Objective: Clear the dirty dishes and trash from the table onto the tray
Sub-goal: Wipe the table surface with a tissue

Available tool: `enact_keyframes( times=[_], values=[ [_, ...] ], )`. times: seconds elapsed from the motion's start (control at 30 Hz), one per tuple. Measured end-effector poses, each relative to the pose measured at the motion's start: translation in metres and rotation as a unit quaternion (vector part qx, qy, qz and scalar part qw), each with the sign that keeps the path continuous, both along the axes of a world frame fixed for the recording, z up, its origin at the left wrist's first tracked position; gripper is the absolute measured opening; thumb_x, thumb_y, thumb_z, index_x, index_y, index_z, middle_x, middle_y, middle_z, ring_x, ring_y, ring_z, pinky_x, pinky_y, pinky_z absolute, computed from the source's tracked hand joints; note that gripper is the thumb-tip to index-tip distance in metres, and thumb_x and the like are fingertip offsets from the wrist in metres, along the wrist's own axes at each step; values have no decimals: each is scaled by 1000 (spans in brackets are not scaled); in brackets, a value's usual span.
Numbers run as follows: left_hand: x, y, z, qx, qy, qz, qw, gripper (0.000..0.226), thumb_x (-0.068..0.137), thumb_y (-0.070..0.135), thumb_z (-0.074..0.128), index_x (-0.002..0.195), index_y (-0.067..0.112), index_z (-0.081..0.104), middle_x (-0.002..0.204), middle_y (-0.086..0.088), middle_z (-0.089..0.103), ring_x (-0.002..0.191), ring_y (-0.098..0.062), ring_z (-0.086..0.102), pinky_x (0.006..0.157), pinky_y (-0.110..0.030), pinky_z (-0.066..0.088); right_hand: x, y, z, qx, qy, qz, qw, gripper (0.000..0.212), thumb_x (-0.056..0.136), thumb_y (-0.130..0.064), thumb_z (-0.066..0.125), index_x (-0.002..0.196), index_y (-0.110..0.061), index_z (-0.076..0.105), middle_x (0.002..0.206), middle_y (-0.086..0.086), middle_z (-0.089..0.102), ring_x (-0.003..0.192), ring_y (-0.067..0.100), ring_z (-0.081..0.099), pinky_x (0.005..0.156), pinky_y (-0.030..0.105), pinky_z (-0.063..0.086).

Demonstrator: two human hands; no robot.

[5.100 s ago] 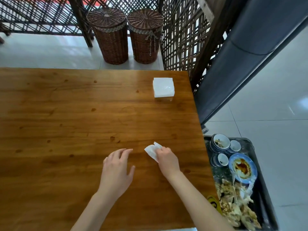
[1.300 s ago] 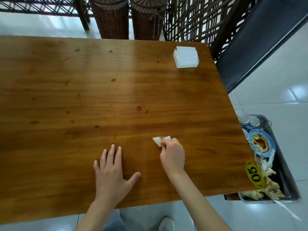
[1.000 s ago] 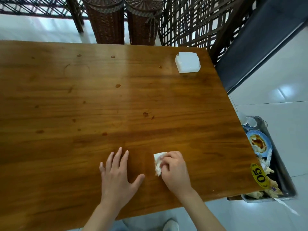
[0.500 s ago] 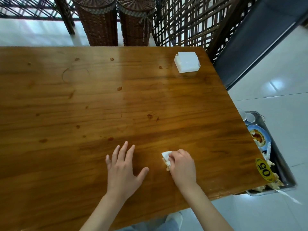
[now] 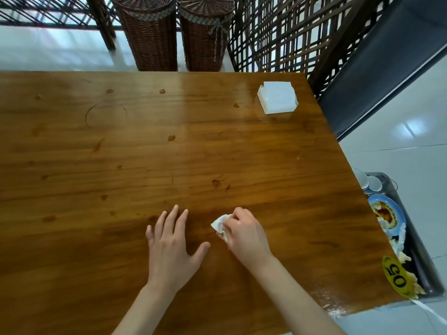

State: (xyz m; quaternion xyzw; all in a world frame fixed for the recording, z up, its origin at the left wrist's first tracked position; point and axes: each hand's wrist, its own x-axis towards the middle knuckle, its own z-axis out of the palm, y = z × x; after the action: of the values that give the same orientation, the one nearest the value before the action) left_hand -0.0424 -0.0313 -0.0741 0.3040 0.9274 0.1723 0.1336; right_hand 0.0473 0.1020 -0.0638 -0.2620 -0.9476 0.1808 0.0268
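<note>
My right hand [image 5: 244, 232] grips a crumpled white napkin [image 5: 219, 224] and presses it on the wooden table [image 5: 217, 146] near the front middle. My left hand [image 5: 170, 245] lies flat on the table beside it, fingers spread, holding nothing. A dark tray [image 5: 425, 274] sits low beyond the table's right edge. It holds a blue plate [image 5: 387, 213] with brown sauce, small cups [image 5: 367, 183] and crumpled trash [image 5: 401, 257].
A white napkin holder [image 5: 278, 97] stands at the table's far right corner. Several small brown stains [image 5: 171, 138] dot the tabletop. A yellow "05" sticker [image 5: 398, 276] marks the near right corner. Two wicker baskets [image 5: 174, 32] and a lattice screen [image 5: 285, 32] stand behind the table.
My right hand has kept rubbing the napkin over the table, first toward me, then slightly away and to the right. My left hand stayed flat beside it.
</note>
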Motion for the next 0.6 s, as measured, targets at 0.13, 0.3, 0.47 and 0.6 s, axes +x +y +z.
enact_keyframes(
  times=[0.13,0.3,0.47,0.6],
  values=[
    [-9,12,1,-8,3,32,999,85,72,62,66,143,25,38,153,0,30,143,-23,20,114,-50,8,-32,20,-2,-7,24,24,999,12,73,-9,78,84,-5,74,77,6,66,71,14,63,54,21,54],
    [-23,23,-3,-34,10,63,997,87,70,66,63,143,25,38,153,0,30,143,-24,20,114,-51,7,-92,84,-6,26,48,-16,998,16,87,-13,65,99,-7,72,91,7,66,84,16,60,63,17,43],
    [-26,33,0,-39,1,79,996,88,70,65,64,143,23,39,153,-1,31,143,-24,20,114,-51,8,-106,128,-8,5,57,-80,995,18,89,-18,62,101,-9,72,91,5,64,81,11,56,64,15,41],
    [-26,41,4,-35,-2,92,995,87,68,63,68,141,22,43,150,-3,35,142,-26,25,113,-54,12,-106,111,-8,-41,85,-56,994,18,91,-15,60,100,-8,73,89,5,63,79,10,54,63,14,42]
  ],
)
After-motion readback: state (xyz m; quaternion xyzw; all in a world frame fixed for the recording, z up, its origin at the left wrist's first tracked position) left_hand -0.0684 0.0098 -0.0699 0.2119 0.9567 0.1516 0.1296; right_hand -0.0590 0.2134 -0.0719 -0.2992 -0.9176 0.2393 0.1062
